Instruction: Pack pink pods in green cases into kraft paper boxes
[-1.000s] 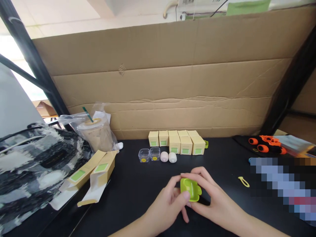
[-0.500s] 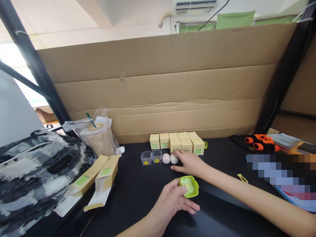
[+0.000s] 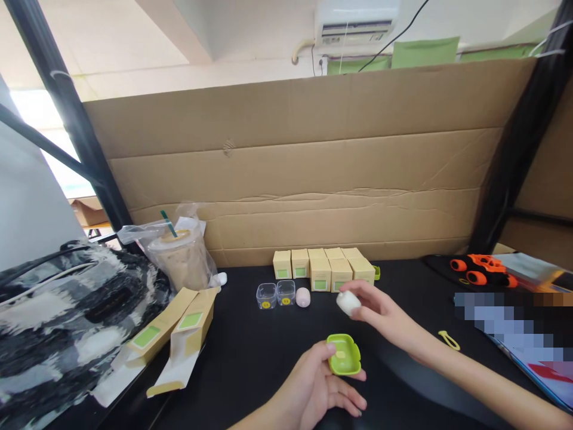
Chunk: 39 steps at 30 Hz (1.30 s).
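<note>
A small green square tray (image 3: 344, 355) is held by my left hand (image 3: 320, 382), thumb on its rim and fingers beneath, its hollow facing up. Above and to the right, my right hand (image 3: 380, 310) pinches a white rounded object (image 3: 348, 303) between thumb and fingers. The two hands are apart. On the black table, left of the white object, stand a pale pink rounded object (image 3: 303, 297) and two clear square cups (image 3: 285, 292) with yellow stickers.
Several small cream boxes (image 3: 320, 275) stand at the cardboard wall (image 3: 286, 173). Opened cartons (image 3: 192, 322) and a bagged drink cup (image 3: 179, 257) are on the left. An orange toy car (image 3: 483, 270) and a yellow-green loop (image 3: 449, 340) lie right.
My right hand has lifted the white rounded object from beside the pink one and moved right and nearer the green tray. The camera view has shifted slightly.
</note>
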### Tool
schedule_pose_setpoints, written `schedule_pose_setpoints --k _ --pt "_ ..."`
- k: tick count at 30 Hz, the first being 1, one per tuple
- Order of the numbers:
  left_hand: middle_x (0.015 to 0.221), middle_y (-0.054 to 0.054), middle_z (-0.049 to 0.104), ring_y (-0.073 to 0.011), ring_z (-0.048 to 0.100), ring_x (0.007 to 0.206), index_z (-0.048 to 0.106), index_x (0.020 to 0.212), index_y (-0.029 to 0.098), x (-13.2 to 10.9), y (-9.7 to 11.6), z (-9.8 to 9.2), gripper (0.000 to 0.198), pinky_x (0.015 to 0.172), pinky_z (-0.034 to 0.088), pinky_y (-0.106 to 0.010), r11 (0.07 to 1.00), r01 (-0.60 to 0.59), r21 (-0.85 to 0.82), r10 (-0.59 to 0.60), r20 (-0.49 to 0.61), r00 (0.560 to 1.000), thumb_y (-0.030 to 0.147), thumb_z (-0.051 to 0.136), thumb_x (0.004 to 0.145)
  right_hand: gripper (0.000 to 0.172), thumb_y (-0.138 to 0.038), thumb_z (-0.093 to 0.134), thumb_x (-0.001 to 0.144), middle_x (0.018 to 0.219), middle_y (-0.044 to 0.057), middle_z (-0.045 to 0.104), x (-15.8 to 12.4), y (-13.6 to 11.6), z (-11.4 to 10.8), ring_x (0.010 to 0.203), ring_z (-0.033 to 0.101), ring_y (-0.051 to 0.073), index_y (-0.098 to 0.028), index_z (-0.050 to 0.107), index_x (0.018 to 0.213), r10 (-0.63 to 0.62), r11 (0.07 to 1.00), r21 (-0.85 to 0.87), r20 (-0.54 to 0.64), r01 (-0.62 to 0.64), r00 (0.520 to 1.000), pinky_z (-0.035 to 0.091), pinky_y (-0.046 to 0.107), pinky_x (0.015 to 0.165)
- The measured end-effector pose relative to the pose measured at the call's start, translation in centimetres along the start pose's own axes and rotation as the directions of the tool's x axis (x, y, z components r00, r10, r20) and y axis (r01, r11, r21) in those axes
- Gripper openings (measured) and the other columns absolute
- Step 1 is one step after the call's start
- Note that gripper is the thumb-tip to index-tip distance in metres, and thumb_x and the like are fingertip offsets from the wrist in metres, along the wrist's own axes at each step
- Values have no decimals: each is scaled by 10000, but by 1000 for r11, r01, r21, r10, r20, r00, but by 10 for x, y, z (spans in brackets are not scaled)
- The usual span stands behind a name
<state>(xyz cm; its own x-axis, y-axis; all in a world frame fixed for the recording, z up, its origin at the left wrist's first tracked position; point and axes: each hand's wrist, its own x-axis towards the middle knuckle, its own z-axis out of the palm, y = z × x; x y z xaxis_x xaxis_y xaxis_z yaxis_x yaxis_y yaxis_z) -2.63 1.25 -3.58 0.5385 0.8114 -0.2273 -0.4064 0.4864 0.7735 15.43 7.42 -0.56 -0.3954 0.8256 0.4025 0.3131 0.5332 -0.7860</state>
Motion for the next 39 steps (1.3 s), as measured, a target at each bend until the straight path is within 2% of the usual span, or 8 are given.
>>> schedule_pose_setpoints --k 5,9,13,18,25,31,36,39 --pt "868 -143 691 -179 678 625 624 958 53 -2 1 1 498 635 464 -282 999 9 -31 -9 27 1000 495 406 884 285 -324 626 817 878 10 577 -33 -21 2 776 594 154 -224 492 1048 56 980 190 -17 -52 998 528 291 698" --pt "774 -96 687 -179 688 613 599 1022 82 -6 6 7 601 635 469 -282 999 29 -27 -29 24 999 535 213 936 316 -329 640 808 1000 36 643 -46 -35 11 949 613 211 -252 542 1098 73 997 10 -55 -72 996 513 375 858" --pt "658 -47 649 -175 689 611 609 954 102 -9 10 14 613 654 474 -289 999 49 -6 -49 -15 999 468 118 967 282 -312 646 818 1090 41 680 -51 -33 15 1008 630 232 -273 603 1093 -60 990 -129 -13 57 998 504 383 884" --pt "641 -77 649 -180 687 629 656 862 64 -11 10 16 655 669 475 -288 996 93 7 -93 -17 995 471 153 966 330 -274 631 854 1196 42 658 -52 -26 15 1079 609 230 -297 573 1178 -211 951 -220 51 217 976 485 384 913" --pt "634 -91 642 -169 669 627 674 771 44 -12 13 19 611 683 489 -282 994 99 48 -97 -39 995 450 259 959 430 -201 552 887 1249 49 617 -54 -34 14 1095 587 225 -317 496 1298 -277 891 -339 122 302 953 485 375 899" --pt "821 -121 693 -169 660 645 658 922 72 -15 12 18 378 682 511 -307 999 14 47 -14 8 1000 385 447 906 510 -189 529 876 1139 83 625 -54 -36 17 1000 588 223 -269 405 1364 -312 862 -373 141 343 939 512 372 821" --pt "679 -109 674 -210 688 667 656 896 62 -15 11 17 451 651 501 -293 992 51 115 -53 22 998 423 387 914 436 -221 580 877 1071 69 636 -54 -30 17 957 590 203 -238 429 1285 -332 867 -355 109 349 937 515 341 801" --pt "723 -114 676 -181 670 672 673 862 57 -15 13 19 446 693 506 -297 992 79 97 -81 11 997 359 349 910 334 -184 583 867 1048 59 642 -52 -30 17 943 589 191 -238 467 1176 -382 866 -317 78 386 921 514 324 782"
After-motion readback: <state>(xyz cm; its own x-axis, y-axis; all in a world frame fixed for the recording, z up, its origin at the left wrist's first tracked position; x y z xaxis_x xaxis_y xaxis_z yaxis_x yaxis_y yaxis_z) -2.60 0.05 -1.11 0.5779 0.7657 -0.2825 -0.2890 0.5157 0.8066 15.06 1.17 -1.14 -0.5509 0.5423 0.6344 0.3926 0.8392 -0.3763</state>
